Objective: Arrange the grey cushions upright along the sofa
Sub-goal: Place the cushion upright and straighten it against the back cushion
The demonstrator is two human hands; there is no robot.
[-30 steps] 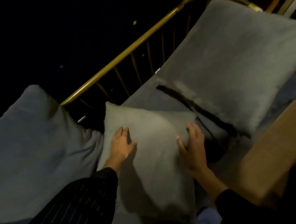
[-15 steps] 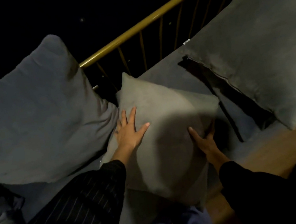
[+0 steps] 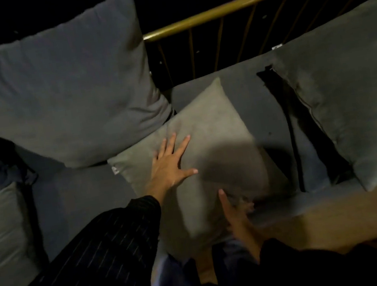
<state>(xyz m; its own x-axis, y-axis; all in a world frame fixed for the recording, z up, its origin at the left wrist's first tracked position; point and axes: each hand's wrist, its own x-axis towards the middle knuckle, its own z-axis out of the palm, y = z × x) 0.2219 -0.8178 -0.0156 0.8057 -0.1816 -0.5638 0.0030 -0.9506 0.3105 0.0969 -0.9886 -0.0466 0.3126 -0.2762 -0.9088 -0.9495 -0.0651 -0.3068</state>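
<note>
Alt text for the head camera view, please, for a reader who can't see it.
Two hands work a small grey cushion on a dim sofa: the left hand lies flat on its face, the right hand is at its lower edge. Larger grey cushions lean at left and right against a brass rail.

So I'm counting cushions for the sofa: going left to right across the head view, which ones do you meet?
Small cushion at the left edge → big dark cushion → small light cushion under the left hand → big cushion on the right.
</note>
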